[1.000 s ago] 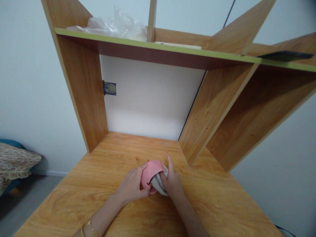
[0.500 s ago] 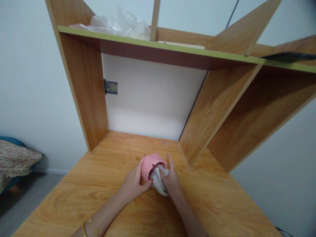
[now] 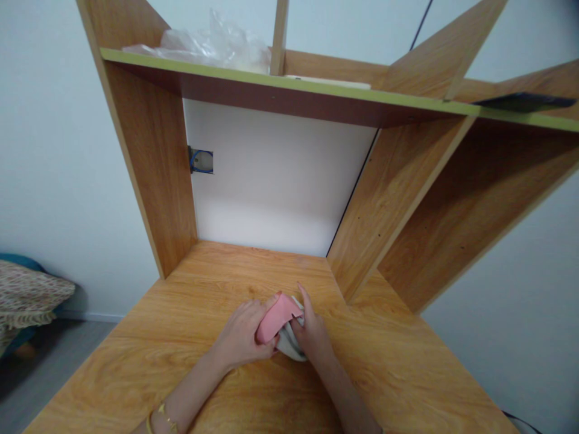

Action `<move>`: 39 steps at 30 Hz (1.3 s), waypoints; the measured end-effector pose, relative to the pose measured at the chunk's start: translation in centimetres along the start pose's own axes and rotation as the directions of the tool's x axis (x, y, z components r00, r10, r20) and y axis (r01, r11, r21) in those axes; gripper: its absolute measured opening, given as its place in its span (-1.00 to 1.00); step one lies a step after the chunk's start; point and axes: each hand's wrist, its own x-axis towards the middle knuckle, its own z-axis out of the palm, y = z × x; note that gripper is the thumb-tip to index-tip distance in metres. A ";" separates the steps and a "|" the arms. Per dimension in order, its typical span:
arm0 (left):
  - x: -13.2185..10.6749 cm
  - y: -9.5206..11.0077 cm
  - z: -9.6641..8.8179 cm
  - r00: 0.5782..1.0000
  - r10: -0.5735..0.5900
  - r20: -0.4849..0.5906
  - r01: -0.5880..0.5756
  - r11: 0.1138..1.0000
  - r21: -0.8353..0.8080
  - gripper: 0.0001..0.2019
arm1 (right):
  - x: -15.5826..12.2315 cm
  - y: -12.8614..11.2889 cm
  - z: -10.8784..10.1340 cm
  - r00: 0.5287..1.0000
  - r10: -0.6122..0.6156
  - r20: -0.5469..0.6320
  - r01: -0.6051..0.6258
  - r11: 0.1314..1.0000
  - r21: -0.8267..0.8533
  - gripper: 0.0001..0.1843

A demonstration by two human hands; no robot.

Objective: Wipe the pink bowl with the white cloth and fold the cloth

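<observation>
Low over the desk, my left hand (image 3: 243, 333) is closed around a pink hollow container (image 3: 277, 317) with a small notch in its rim. The container is tipped, its mouth turned toward my right hand (image 3: 313, 339). A whitish cloth (image 3: 290, 345) is bunched in that hand, pressed against the container's opening. Part of the cloth shows past the far edge of the rim. My right fingers are partly hidden by the cloth and the container, and one finger points up away from them.
The wooden desk (image 3: 190, 319) spreads around my hands. Upright panels (image 3: 158, 175) and a shelf (image 3: 253, 78) stand behind it. Clear plastic bags (image 3: 212, 45) and a dark flat item (image 3: 525, 102) lie on the shelf. A socket box (image 3: 201, 161) is in the back wall.
The pink container has been turned and tilted, so its opening faces more to the right and less of its inside shows. My left hand has shifted around it; the cloth stays at its mouth.
</observation>
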 end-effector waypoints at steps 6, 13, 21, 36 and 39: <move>-0.3 -1.1 0.6 0.992 -0.109 -0.066 0.099 0.986 -0.135 -0.16 | 0.5 1.1 1.0 0.981 0.113 -0.156 -0.068 0.961 0.268 -0.35; -0.3 -0.7 1.4 0.992 -0.110 -0.064 0.095 0.974 -0.204 -0.28 | 0.7 0.4 0.9 0.982 0.136 -0.129 -0.087 0.941 0.328 -0.31; 0.1 -1.3 1.4 0.950 -0.284 -0.131 0.237 0.928 -0.287 -0.44 | 0.5 -0.9 -1.0 0.983 0.147 -0.113 -0.141 0.988 0.056 -0.26; 1.1 -6.0 2.2 0.691 -0.717 -0.095 0.332 0.431 -0.839 -0.61 | 0.6 0.4 -0.5 0.992 -0.119 -0.034 0.120 0.991 0.055 -0.37; 1.1 -6.1 2.1 0.681 -0.726 -0.096 0.298 0.394 -0.869 -0.61 | 1.1 1.5 -1.1 0.983 -0.090 -0.159 0.093 0.996 0.014 -0.64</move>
